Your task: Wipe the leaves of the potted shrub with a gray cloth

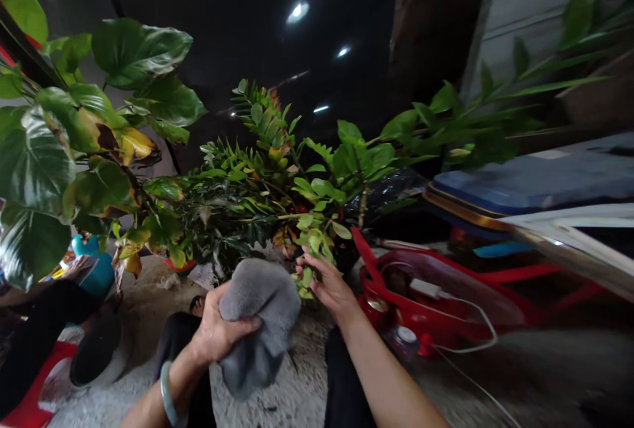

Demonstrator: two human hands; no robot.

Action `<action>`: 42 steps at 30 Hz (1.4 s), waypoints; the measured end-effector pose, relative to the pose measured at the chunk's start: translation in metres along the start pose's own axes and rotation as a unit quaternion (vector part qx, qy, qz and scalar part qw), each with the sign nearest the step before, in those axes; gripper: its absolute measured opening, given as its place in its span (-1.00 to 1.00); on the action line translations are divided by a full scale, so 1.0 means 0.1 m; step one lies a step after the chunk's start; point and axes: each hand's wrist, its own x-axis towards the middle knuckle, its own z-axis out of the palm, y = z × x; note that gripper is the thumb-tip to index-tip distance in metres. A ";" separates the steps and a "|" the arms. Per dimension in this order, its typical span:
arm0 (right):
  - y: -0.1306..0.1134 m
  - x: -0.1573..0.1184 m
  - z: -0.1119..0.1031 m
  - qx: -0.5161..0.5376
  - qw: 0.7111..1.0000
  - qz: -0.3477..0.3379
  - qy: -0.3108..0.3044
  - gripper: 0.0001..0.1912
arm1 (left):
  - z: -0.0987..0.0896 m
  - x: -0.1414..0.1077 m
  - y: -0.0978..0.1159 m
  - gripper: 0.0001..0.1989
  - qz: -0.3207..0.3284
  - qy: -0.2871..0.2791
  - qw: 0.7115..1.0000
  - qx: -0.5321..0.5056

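Observation:
Bunched in my left hand (218, 329) is a grey cloth (262, 316), gripped with the thumb across its front. My right hand (324, 283) is closed around a leafy green stem (316, 243), its fingers among the small pale leaves. The cloth hangs just left of that stem, close to my right fingertips. Dense potted greenery (262, 183) spreads behind both hands. Foliage hides part of my right fingers.
Large broad leaves (44, 157) fill the left side. A dark bucket (99, 349) stands on the floor at lower left, near another person's dark-clothed leg (54, 309). At right are a red basket (436, 289) with a white cable (490, 329) and a stacked blue lid (520, 180).

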 end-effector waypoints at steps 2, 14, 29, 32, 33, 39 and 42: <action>0.00 0.00 0.01 0.002 1.000 -0.001 -0.004 -0.66 | 0.06 0.12 0.34 -0.56 0.080 0.020 0.997 0.005; -0.05 0.02 -0.03 -0.015 1.000 0.009 -0.010 -0.64 | -0.06 0.66 0.16 -0.67 -0.033 -0.054 0.997 0.032; -0.01 0.04 -0.07 -0.026 0.999 -0.013 -0.045 -0.63 | 0.08 0.86 0.15 -0.69 -0.043 -0.071 0.995 0.047; -0.03 0.04 -0.06 -0.022 0.998 -0.013 -0.059 -0.63 | 0.01 0.86 0.48 -0.58 0.004 -0.048 0.999 -0.013; -0.03 0.04 -0.05 -0.020 0.998 -0.012 -0.063 -0.63 | 0.01 0.92 0.59 -0.54 0.029 -0.022 0.999 -0.035; -0.03 0.03 -0.03 -0.013 0.998 -0.012 -0.054 -0.64 | 0.19 1.15 0.46 -0.62 0.012 0.052 0.998 -0.044; -0.03 0.03 -0.06 -0.015 0.999 -0.012 -0.047 -0.65 | 0.17 0.92 0.19 -0.72 -0.061 -0.046 0.996 0.052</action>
